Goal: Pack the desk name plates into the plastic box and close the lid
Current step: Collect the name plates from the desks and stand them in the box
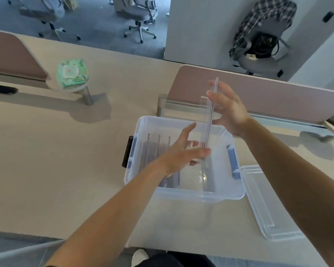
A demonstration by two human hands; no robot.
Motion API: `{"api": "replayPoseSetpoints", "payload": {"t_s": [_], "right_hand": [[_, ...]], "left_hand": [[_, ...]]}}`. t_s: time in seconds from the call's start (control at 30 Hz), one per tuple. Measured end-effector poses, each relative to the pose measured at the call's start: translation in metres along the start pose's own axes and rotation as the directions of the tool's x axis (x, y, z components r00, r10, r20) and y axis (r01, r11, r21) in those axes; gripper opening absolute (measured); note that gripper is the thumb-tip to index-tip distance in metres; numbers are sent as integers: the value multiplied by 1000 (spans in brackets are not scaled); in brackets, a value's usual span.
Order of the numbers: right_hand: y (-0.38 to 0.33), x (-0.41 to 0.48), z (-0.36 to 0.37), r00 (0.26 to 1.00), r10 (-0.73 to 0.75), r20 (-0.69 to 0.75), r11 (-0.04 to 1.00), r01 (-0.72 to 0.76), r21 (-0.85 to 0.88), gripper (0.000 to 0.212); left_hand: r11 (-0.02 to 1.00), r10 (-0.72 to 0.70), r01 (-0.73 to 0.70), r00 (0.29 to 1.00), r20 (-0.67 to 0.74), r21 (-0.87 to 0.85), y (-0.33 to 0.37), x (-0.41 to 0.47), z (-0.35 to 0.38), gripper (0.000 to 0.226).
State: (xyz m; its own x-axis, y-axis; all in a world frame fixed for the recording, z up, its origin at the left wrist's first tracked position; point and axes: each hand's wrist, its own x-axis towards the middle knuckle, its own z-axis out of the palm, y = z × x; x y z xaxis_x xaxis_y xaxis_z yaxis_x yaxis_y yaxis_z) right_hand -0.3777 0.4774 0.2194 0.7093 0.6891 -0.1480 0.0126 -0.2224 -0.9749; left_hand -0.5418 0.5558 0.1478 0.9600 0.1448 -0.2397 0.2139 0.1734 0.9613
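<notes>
A person's two bare forearms reach over a beige desk (66, 151). Between them, a clear acrylic desk name plate (210, 120) stands edge-on and upright, its lower end inside a translucent plastic box (181, 193) with blue side latches. The right hand (228, 108) holds the plate's upper part with spread fingers; the left hand (181, 155) steadies its lower end. Three more clear name plates (158, 149) stand in a row in the box's left half. The clear lid (266, 205) lies flat on the desk, touching the box's right side, near the front edge.
</notes>
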Motion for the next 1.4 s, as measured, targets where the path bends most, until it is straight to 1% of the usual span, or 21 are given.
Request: {"api": "replayPoseSetpoints", "payload": {"t_s": [0.07,0.13,0.23,0.3,0.37,0.43,0.57,0.63,0.7,0.77,0.8,0.83,0.9,0.97,1.03,1.1,1.17,1.23,1.3,1.37,1.4], "right_hand": [[12,-3,-13,999,-7,39,999,9,-48,61],[25,-3,-28,995,35,88,994,-26,-103,65],[44,2,-46,979,127,158,982,-102,-161,82],[57,10,-56,964,176,200,982,-156,-109,82],[71,20,-60,956,209,207,978,-205,-40,74],[86,29,-60,943,260,208,960,-276,52,74],[109,40,-58,935,245,255,951,-283,125,65],[121,45,-59,922,253,294,948,-297,115,66],[130,47,-59,886,293,360,941,-334,56,65],[135,49,-60,842,358,403,929,-363,-68,61],[136,49,-60,835,392,387,920,-368,-138,60],[137,51,-60,840,424,338,905,-375,-201,58],[140,52,-56,860,457,227,875,-390,-286,42],[145,52,-51,869,463,177,837,-361,-412,38],[149,53,-48,871,461,170,816,-341,-467,31],[153,55,-46,869,460,181,796,-313,-518,14],[161,59,-43,856,487,174,736,-295,-610,6],[172,64,-38,839,518,169,695,-298,-654,5],[181,69,-33,829,540,147,669,-316,-673,5],[186,74,-27,826,546,138,650,-314,-693,2],[189,77,-25,831,540,132,646,-309,-697,5]], "left_hand": [[1000,-10,11,1000,-13,24,-9,6,8,106],[998,-31,33,999,-36,62,-17,13,13,104],[987,-77,85,995,-61,139,-26,22,22,98],[980,-121,131,990,-75,152,-31,29,28,93],[980,-167,175,982,-87,98,-34,35,32,94],[973,-221,225,973,-67,48,-37,40,36,97],[947,-306,313,948,-93,72,-48,49,47,102],[938,-329,339,936,-126,70,-57,51,51,102],[928,-352,365,923,-155,69,-64,51,53,101],[912,-380,401,907,-182,91,-71,51,54,104],[901,-397,420,898,-191,103,-75,50,53,106],[893,-409,435,891,-197,116,-79,50,52,111],[878,-422,453,885,-196,157,-87,49,49,121],[841,-442,477,878,-185,254,-91,50,48,123],[781,-457,488,872,-177,390,-90,50,47,118],[698,-399,457,888,-230,552,-88,47,42,106],[625,-269,408,913,-306,665,-84,38,28,85],[595,-147,401,907,-395,697,-82,25,7,68],[552,-66,423,881,-468,719,-83,13,-16,60],[454,5,451,861,-509,768,-84,2,-33,54],[394,49,449,861,-506,802,-86,-1,-40,52]]}}
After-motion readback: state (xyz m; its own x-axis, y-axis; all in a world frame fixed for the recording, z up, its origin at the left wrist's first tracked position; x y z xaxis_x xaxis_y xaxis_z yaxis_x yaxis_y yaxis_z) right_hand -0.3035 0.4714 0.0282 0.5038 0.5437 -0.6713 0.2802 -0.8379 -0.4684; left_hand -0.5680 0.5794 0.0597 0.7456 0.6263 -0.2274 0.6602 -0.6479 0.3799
